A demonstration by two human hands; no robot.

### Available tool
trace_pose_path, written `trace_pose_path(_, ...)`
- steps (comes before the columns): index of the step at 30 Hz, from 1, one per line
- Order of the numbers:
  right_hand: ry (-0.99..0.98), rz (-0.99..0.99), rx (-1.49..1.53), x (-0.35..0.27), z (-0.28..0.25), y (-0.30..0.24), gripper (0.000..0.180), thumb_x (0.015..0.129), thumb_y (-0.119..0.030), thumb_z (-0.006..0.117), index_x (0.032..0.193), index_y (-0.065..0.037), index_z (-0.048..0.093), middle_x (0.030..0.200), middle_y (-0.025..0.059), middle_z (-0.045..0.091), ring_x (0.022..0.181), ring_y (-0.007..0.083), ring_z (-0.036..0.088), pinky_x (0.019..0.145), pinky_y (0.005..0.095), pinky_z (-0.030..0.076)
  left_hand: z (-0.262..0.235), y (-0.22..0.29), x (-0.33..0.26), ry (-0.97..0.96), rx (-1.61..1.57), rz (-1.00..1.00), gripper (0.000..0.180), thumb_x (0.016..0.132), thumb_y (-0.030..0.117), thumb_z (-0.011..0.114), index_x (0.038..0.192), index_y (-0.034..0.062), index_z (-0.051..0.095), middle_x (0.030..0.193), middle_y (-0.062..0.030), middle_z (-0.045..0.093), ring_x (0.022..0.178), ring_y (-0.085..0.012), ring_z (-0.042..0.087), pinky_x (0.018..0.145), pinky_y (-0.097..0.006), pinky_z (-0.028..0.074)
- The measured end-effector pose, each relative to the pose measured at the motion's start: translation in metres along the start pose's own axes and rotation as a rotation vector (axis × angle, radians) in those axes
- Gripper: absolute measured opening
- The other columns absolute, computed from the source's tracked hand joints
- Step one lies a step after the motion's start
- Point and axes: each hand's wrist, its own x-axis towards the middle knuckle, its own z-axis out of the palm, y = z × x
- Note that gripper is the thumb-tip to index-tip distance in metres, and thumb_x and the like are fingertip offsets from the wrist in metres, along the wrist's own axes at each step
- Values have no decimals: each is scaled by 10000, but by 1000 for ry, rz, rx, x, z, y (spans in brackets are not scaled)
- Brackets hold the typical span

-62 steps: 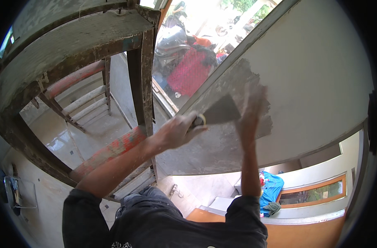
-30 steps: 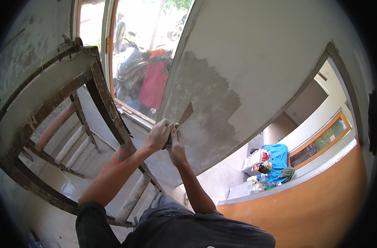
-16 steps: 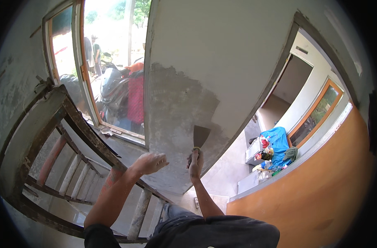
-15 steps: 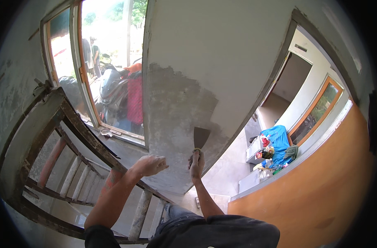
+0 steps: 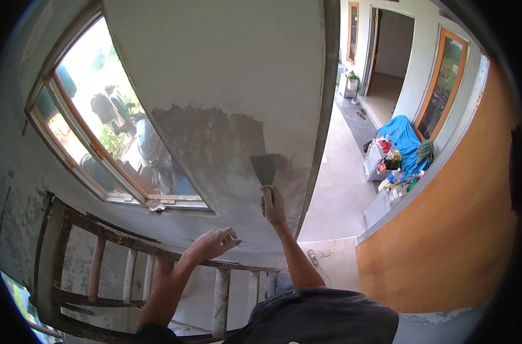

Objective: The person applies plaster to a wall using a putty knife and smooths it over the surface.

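My right hand (image 5: 274, 207) is wrapped round the handle of a putty knife (image 5: 265, 169). Its wide grey blade points up and lies at or very near the wall (image 5: 226, 63); whether it touches I cannot tell. Around the blade spreads a rough-edged darker grey patch (image 5: 209, 135) on the paler wall, bounded by the doorway edge at right. Lower and to the left, my left hand (image 5: 215, 243) hovers in front of the wall, fingers loosely bent and apart, with nothing visible in it. A worn wooden ladder (image 5: 221, 295) passes beneath my left forearm.
At left, a window (image 5: 123, 189) has a small pale object (image 5: 157, 206) on its sill; a motorbike and hanging clothes show outside. Beyond the doorway are a blue sheet (image 5: 403, 137) and assorted goods on boxes. An orange wall (image 5: 438, 223) curves along the right.
My view has swung, showing more of the doorway. The putty knife's blade has tilted leftward and sits higher on the wall. My left hand's fingers have loosened.
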Motion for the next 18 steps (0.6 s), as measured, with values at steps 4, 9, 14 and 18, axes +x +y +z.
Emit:
trace_pose_path(4, -76, 72, 182, 7, 12, 9, 383, 978, -324, 351, 806, -21, 511, 527, -13, 431, 373, 47, 371, 338, 216, 293, 1, 11, 47, -12, 53, -135, 402, 887, 356, 557, 1081, 12, 477, 869, -189, 637, 765, -284, 637, 660, -371, 483)
trace_pose_path(9, -47, 28, 189, 8, 20, 18, 429, 980, -357, 328, 752, -35, 498, 533, -19, 430, 385, 44, 370, 344, 213, 285, 11, -18, 96, 167, -273, -112, 552, 878, 426, 544, 1173, -12, 385, 901, -234, 627, 842, -347, 633, 736, -391, 482)
trace_pose_path(14, -2, -16, 116, 6, 23, 32, 443, 981, -358, 327, 732, -27, 484, 536, -21, 420, 421, 34, 373, 360, 212, 292, 27, -18, 93, 72, -319, -110, 478, 888, 330, 565, 1177, -2, 380, 922, -192, 618, 831, -274, 624, 694, -351, 482)
trace_pose_path(18, -13, 34, 84, 5, 24, 30, 442, 983, -353, 317, 733, -24, 475, 534, -18, 421, 412, 36, 373, 350, 214, 293, 10, 4, 81, -45, -137, -86, 497, 868, 344, 587, 1178, 10, 389, 943, -189, 621, 857, -306, 621, 715, -369, 484)
